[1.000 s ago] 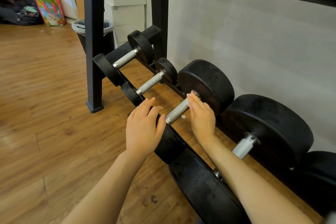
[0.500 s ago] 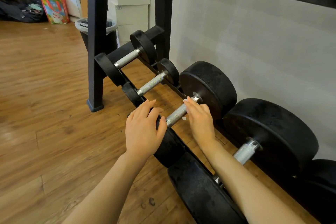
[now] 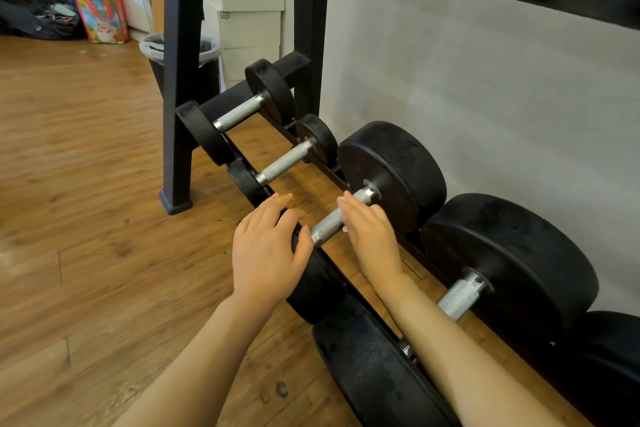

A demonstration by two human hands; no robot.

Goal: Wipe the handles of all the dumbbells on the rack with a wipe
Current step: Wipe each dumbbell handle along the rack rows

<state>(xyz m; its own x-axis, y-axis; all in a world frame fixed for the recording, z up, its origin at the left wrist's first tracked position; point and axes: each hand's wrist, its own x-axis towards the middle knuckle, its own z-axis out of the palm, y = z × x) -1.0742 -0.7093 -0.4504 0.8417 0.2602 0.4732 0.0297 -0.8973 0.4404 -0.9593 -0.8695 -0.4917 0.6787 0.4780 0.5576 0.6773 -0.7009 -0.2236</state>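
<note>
Currently the third dumbbell's handle [image 3: 334, 220] is mid-wipe: the right hand [image 3: 372, 236] lies along it with straight fingers, a white scrap of wipe [image 3: 345, 229] barely showing beneath, while the left hand [image 3: 266, 250] rests flat on that dumbbell's front plate [image 3: 313, 282]. Next, judging by the row, comes the bigger dumbbell's handle [image 3: 460, 295] beside it

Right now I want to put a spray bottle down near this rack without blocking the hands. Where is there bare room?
Free: the wooden floor left of the rack leg, and the floor below the left hand. Crowded: between the rails, where dumbbells lie close together and the right hand lies along a handle.
</note>
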